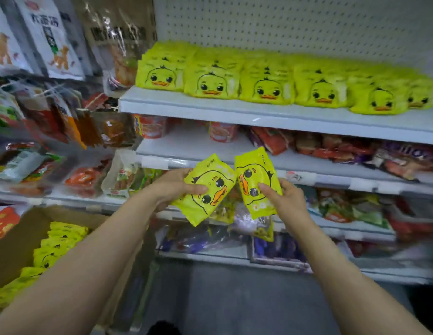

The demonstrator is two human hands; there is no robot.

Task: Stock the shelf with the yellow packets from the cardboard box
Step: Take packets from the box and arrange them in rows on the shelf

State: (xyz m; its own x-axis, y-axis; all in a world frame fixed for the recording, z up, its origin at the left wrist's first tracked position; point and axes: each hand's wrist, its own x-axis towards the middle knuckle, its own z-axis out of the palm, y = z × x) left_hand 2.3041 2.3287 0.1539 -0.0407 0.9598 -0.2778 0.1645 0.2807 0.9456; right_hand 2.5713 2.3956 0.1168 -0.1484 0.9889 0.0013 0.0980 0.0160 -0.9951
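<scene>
Fingers and thumb of the left hand [173, 187] pinch one yellow packet [205, 189]; the right hand [287, 198] grips another packet [256, 182], both below the stocked shelf [235, 110], cardboard box [14, 250] at lower left.

Little here reads clearly. A white hanging bag [49, 32] at upper left carries large dark Chinese characters, too blurred to make out. A brown bag [118, 32] beside it has a line of dark characters, also unreadable. The yellow packets [212, 85] show only a duck face, with small illegible print.
</scene>
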